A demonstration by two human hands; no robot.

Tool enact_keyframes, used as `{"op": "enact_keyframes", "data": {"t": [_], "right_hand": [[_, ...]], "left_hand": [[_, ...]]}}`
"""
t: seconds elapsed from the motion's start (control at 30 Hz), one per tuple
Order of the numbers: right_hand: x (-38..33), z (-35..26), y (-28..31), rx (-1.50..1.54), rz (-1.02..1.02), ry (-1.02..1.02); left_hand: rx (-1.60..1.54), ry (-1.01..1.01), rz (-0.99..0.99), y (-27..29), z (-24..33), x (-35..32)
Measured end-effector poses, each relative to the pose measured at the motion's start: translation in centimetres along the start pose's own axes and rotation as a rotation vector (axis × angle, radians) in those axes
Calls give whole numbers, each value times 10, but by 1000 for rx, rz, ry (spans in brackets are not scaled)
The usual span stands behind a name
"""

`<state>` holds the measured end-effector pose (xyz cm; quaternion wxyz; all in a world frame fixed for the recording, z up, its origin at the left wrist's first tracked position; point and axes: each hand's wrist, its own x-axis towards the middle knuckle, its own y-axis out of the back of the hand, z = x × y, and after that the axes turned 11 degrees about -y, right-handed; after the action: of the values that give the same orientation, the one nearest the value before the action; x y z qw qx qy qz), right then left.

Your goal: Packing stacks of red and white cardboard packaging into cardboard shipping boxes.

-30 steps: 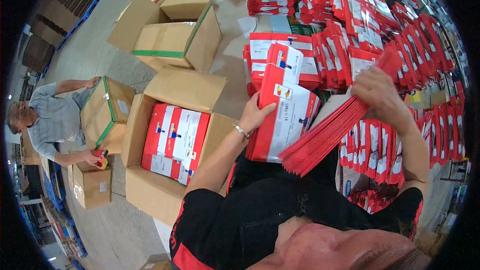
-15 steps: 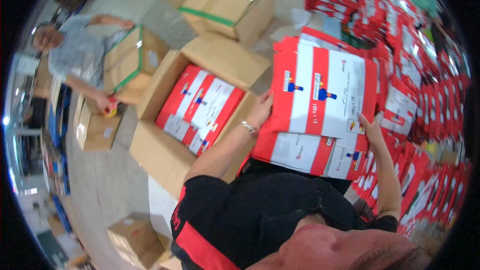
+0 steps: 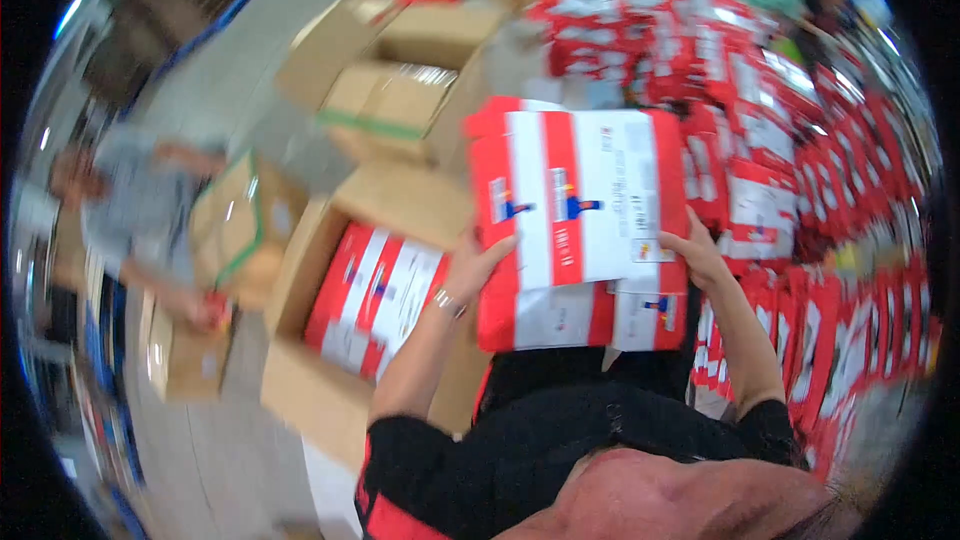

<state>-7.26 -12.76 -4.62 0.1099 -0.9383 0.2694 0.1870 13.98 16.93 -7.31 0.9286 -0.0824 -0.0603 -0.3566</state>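
Between my two hands I hold a stack of flat red-and-white printed cartons (image 3: 630,165) in front of my body. My left hand (image 3: 478,265) grips the stack's left edge, thumb on top. At the right edge my right hand (image 3: 697,252) closes on it the same way, thumb over the top carton. The fingers under the stack are hidden. To the left stands an open cardboard box (image 3: 300,258), with similar red-and-white cartons (image 3: 375,285) lying inside it. The picture is somewhat blurred.
Piles of red-and-white cartons (image 3: 765,210) fill the right side. Another open cardboard box (image 3: 465,105) stands beyond mine. On the left a co-worker (image 3: 145,210) handles a box sealed with green tape (image 3: 240,220), holding a red-and-yellow item, above a smaller box (image 3: 185,350).
The carton stack has moved left and closer to level, held in both hands. My view has shifted, so the boxes and co-worker appear moved.
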Motion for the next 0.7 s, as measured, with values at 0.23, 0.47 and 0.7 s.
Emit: {"op": "enact_keyframes", "data": {"t": [0.23,0.47,0.7], "right_hand": [[-32,-83,1,-235,6,609],[-51,-155,-16,-273,197,1527],[-82,-146,-71,-843,96,1426]], "left_hand": [[380,-578,66,-1,85,-8],[517,-1349,414,-23,115,89],[-1059,145,-369,45,12,60]]}}
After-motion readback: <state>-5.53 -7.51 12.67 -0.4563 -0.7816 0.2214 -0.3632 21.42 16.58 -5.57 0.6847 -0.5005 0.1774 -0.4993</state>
